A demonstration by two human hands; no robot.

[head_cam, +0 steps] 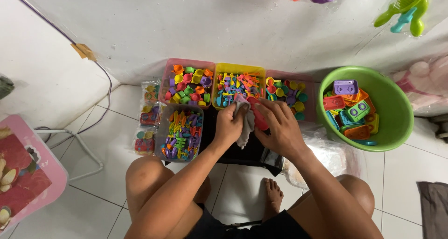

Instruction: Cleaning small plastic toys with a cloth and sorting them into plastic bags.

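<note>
My left hand (229,125) grips a grey cloth (246,127) that hangs down between my hands. My right hand (279,125) holds a flat red plastic toy piece (258,113), and the cloth is pressed against it. Both hands hover over a black sheet (247,155) on the white tiled floor, just in front of a yellow box (238,69) of small colourful toy parts. Fingers and cloth hide much of the red piece.
A pink box (165,78) of toy cups, a clear box (161,131) of small utensils and a pink box (305,76) of cups surround the hands. A green basin (396,122) holds toy blocks on the right. Filled bags (145,122) lie left, a pink stool (44,159) farther left.
</note>
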